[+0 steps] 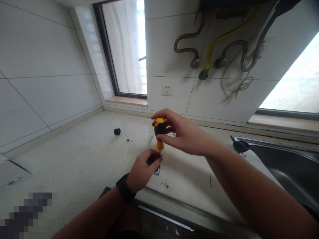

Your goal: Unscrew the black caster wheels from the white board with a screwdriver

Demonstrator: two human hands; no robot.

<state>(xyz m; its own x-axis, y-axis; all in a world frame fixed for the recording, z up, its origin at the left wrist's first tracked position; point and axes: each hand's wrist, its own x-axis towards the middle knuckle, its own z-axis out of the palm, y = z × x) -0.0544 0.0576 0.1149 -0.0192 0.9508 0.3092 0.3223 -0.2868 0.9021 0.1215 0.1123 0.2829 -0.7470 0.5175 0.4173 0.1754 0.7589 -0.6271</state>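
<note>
My right hand (174, 131) grips the black and yellow handle of a screwdriver (159, 129), which stands upright with its shaft pointing down. Below it, my left hand (146, 166) is closed around a black caster (151, 160), its fingertips beside the screwdriver shaft. The caster's metal plate (157, 171) lies on a white board (189, 179) at its left end; the screwdriver tip is hidden by my fingers. A second black caster (240, 146) stands at the board's far right corner. Pencil-like marks and a small round hole show on the board.
On the speckled countertop (94, 156) lie a small black cylindrical piece (117, 131) and a few tiny screws (128, 140). A steel sink (286, 169) is at the right. Hoses (211, 46) hang on the tiled wall above a socket (166, 90).
</note>
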